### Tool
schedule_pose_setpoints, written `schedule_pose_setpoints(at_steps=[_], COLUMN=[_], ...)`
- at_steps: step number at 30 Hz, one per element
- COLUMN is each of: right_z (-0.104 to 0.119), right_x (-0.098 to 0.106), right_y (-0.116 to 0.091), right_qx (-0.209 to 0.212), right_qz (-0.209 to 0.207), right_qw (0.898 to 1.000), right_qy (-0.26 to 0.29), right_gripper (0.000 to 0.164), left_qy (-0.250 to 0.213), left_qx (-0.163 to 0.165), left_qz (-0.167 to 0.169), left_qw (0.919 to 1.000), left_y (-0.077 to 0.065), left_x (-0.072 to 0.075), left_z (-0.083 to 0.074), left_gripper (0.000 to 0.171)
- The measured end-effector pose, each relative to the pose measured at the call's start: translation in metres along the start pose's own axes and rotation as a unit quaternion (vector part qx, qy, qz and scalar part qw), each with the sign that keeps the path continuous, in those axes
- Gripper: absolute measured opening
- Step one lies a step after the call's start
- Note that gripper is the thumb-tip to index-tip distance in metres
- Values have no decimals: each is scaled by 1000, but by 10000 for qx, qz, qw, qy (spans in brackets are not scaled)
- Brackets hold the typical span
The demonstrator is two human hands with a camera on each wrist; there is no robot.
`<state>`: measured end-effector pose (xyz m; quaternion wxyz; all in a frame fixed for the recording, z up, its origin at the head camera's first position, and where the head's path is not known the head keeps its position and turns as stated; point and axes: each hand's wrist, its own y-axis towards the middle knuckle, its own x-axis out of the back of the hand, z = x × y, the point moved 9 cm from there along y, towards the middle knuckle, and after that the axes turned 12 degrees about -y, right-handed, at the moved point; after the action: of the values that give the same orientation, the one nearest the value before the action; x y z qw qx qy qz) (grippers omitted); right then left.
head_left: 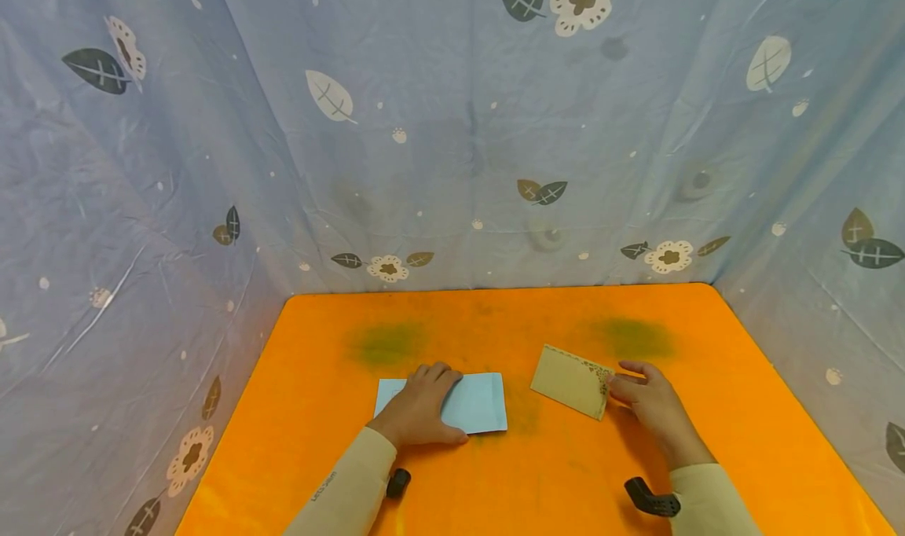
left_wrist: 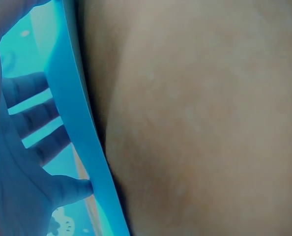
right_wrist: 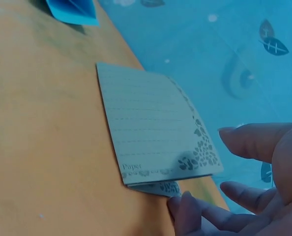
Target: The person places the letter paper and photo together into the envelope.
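A pale blue envelope [head_left: 482, 402] lies left of centre on the table. My left hand [head_left: 419, 409] rests across it with spread fingers, covering part of its left half. In the left wrist view the envelope [left_wrist: 77, 93] appears nearly edge-on, with fingertips at its side. Right of it is a folded beige letter sheet [head_left: 568, 380]. The right wrist view shows ruled lines and a brown floral corner on the sheet [right_wrist: 146, 120], its lower layer parted slightly. My right hand [head_left: 649, 402] has its fingertips right at the sheet's right edge; the thumb stands apart from it.
The table [head_left: 523, 489] is orange with greenish smudges near the back. A blue curtain [head_left: 438, 159] with leaf and flower prints surrounds it at the back and both sides. A black wrist mount [head_left: 652, 498] is below my right hand.
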<state>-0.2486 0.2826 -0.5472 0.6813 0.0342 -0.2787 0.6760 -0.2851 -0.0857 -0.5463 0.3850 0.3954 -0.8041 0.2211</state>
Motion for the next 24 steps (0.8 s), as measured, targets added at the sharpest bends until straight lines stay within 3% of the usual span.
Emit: schedule_pose_setpoints(at_steps=[24], right_z=[7], right_x=[-16], right_y=[2], right_qx=[57], right_qz=[-187], right_qw=[9994], right_qy=[295], right_gripper=[75], left_qy=[32], left_qx=[74], left_qz=[-10], left_qw=[10000], left_y=[1], left_x=[-2], left_z=[3], left_gripper=[100])
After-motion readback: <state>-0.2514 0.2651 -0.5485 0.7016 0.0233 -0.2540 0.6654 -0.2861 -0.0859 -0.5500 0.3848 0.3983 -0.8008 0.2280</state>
